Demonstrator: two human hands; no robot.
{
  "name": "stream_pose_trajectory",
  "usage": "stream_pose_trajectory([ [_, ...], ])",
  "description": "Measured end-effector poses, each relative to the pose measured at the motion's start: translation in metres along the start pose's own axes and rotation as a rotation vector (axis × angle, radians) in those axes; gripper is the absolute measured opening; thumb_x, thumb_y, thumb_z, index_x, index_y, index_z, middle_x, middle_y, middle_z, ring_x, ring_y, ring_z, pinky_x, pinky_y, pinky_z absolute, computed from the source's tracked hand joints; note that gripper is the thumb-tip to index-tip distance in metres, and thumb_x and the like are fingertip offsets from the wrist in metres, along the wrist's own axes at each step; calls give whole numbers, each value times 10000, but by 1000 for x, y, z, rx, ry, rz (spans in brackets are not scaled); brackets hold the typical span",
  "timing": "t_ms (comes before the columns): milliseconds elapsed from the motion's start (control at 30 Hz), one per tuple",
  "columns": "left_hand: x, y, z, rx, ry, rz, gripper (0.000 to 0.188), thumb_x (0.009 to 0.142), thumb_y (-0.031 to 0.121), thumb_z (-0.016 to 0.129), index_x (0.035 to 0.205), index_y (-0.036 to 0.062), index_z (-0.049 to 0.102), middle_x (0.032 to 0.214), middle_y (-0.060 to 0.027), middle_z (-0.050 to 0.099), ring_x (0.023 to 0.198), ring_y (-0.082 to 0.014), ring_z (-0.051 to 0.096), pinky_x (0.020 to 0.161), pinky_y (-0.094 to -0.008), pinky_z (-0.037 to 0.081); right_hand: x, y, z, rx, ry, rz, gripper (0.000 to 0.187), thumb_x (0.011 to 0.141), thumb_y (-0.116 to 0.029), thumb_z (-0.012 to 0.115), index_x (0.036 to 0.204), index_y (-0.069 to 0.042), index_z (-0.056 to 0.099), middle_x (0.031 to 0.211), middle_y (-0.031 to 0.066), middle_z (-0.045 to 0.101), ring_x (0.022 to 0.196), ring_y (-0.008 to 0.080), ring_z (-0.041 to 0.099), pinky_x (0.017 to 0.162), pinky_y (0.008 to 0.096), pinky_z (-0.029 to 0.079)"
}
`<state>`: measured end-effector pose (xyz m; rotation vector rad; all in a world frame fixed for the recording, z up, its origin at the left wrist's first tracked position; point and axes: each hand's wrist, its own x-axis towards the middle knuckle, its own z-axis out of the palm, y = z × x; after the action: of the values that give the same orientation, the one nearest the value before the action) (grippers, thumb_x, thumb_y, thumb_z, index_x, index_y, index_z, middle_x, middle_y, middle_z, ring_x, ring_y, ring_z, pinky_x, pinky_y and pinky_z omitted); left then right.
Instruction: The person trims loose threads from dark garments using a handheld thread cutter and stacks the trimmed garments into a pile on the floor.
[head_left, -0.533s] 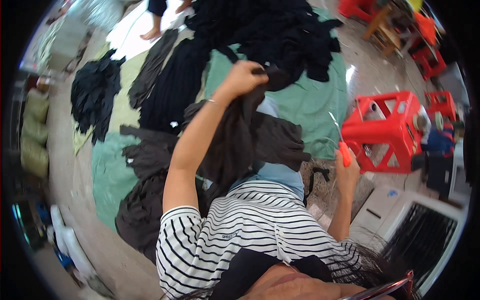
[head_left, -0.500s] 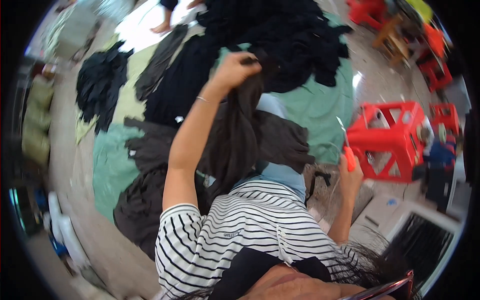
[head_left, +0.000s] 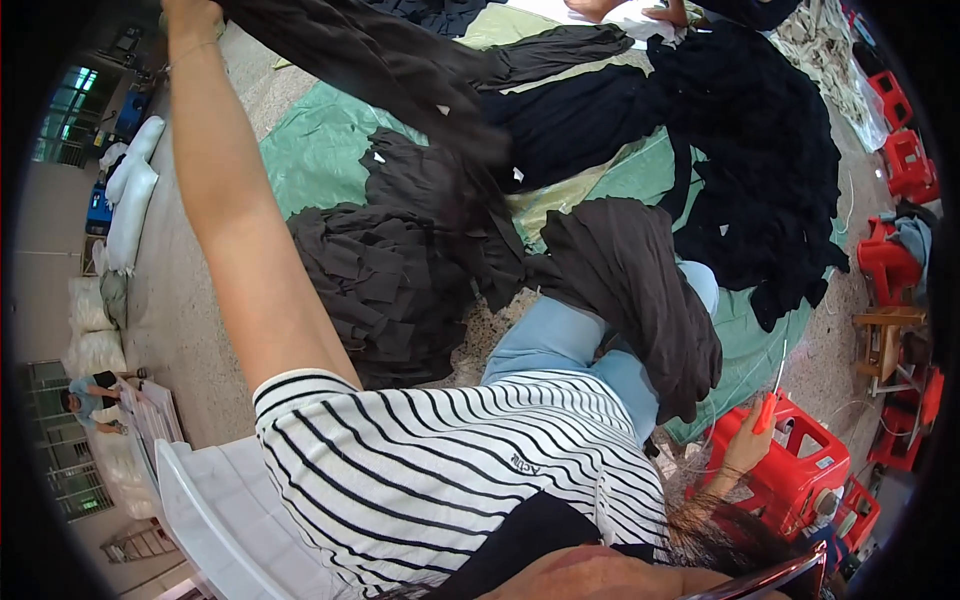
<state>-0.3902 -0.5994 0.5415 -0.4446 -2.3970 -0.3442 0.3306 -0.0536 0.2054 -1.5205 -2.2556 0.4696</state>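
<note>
My left hand (head_left: 190, 15) is raised at the upper left, shut on a long dark garment (head_left: 400, 70) that trails down to the right over a dark grey heap of cloth (head_left: 390, 280). My right hand (head_left: 745, 445) sits low at the right, gripping small red-handled snips (head_left: 768, 410) with the blade pointing up, just over a red plastic stool (head_left: 815, 475). Another dark garment (head_left: 640, 290) lies draped across my blue-trousered lap.
A green sheet (head_left: 320, 150) covers the floor, with a big black clothing pile (head_left: 770, 170) on it at the right. More red stools (head_left: 905, 165) stand at the right edge. White sacks (head_left: 130, 190) and a person (head_left: 85, 400) are at the left. A white chair (head_left: 220, 520) is beneath me.
My left arm has swung the dark garment up and leftward, off my lap side. My right hand keeps the snips near the red stool. The view has turned.
</note>
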Motion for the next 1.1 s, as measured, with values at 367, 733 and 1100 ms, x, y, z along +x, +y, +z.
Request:
stream_pose_trajectory([
  [367,-178,83,147,-495,24,-212,613,870,436,728,1229,-50,624,1216,-212,658,1155,-309,608,1005,-364,438,0,11,16,-66,27,-150,340,949,-280,651,1173,-25,629,994,198,627,915,350,613,813,417,468],
  [733,-606,193,321,-1014,-1286,-721,322,892,16,656,1197,-42,572,1160,-120,664,898,-167,663,811,-322,531,-20,46,46,238,-101,212,417,927,-303,661,1270,-77,590,1007,207,680,953,355,673,815,403,510],
  [1100,-428,421,156,-887,-659,769,702,716,86,728,1384,143,521,1551,-141,341,1466,-362,228,1170,-516,193,-63,31,72,834,-421,165,733,825,-3,736,1463,-83,383,1344,95,522,1200,191,543,1022,304,418],
])
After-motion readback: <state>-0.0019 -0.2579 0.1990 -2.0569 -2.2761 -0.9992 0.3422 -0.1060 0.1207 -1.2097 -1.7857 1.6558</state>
